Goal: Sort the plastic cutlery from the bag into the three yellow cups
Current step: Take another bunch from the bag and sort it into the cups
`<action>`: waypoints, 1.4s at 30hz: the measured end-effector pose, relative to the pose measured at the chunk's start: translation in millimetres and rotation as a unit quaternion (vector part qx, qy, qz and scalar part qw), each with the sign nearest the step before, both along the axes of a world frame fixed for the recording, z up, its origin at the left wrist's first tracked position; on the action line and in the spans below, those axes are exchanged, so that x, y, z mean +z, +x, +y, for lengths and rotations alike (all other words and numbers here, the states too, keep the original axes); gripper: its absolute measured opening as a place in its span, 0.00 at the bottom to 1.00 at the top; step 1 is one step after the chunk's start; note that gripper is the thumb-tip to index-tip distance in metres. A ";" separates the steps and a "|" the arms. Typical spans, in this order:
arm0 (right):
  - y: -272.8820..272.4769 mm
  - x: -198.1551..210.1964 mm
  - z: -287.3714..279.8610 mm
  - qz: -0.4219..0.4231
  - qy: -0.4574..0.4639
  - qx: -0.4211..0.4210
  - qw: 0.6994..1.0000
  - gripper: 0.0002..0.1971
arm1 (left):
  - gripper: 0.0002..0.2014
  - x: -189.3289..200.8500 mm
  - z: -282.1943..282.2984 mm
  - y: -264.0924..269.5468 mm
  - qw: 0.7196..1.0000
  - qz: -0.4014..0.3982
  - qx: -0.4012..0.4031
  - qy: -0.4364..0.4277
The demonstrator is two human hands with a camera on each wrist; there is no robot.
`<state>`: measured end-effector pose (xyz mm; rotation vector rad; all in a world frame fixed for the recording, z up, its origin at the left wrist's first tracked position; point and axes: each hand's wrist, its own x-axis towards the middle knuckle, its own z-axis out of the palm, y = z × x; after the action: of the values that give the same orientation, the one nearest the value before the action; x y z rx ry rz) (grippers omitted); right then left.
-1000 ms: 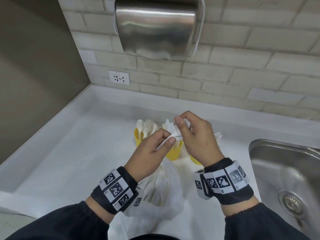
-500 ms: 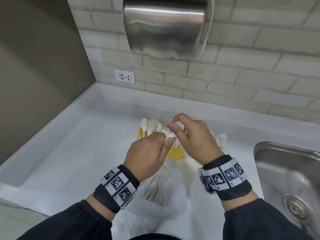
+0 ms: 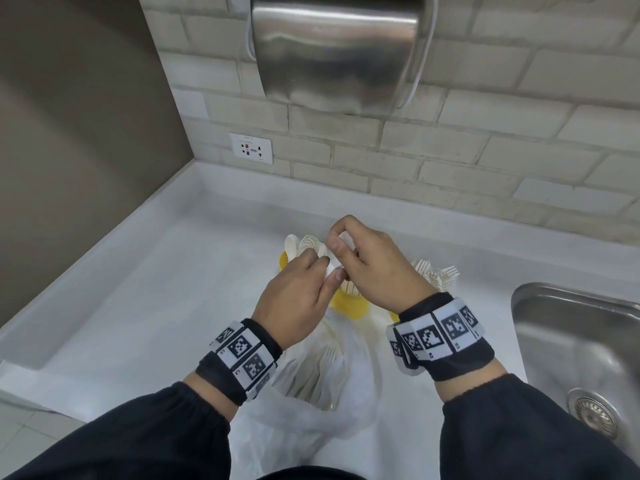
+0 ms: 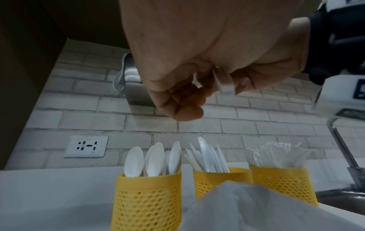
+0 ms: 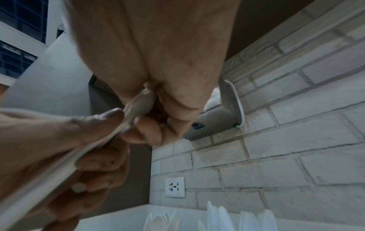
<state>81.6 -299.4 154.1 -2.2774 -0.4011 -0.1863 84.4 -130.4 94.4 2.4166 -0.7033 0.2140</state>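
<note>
Both hands meet above the cups and share a small bundle of white plastic cutlery [image 3: 347,237]. My left hand [image 3: 325,271] grips the handles, while my right hand [image 3: 337,249] pinches the upper end, which looks like a spoon bowl [image 5: 141,100] in the right wrist view. Three yellow mesh cups stand in a row: spoons [image 4: 148,200], knives [image 4: 213,179], forks [image 4: 282,182]. In the head view, my hands and right wrist hide most of the middle cup [image 3: 346,303] and nearly all of the right cup. The clear bag [image 3: 322,393] with more cutlery lies on the counter below my wrists.
A steel sink [image 3: 571,341] sits at the right, with its tap [image 4: 343,148] beyond the fork cup. On the brick wall are a metal hand dryer [image 3: 332,50] and a socket [image 3: 251,148]. A brown panel closes off the left side of the white counter [image 3: 156,306].
My hands have drawn closer together around the cutlery, so less of it shows. My right fingers have slid down towards my left thumb. The head view has shifted slightly.
</note>
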 end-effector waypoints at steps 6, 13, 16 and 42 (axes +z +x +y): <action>18.5 6.7 -1.2 -0.088 -0.001 -0.082 0.993 0.07 | 0.10 -13.5 33.3 35.9 0.995 0.048 0.070 -0.054; 44.8 1.6 12.5 -0.176 -0.028 -0.141 0.974 0.11 | 0.09 -49.5 53.9 68.1 0.984 0.111 0.109 0.088; 54.9 -13.9 22.6 -0.181 -0.053 -0.128 0.974 0.12 | 0.07 -54.5 49.3 65.0 0.986 0.120 0.106 0.052; 65.8 -68.4 50.0 -0.020 -0.378 -0.023 0.925 0.34 | 0.08 -47.7 40.5 49.2 0.984 0.085 0.157 -0.004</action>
<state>147.4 -249.4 85.6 -3.0504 -0.4992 -0.1084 133.6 -90.0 46.8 2.4931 -0.2417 0.1347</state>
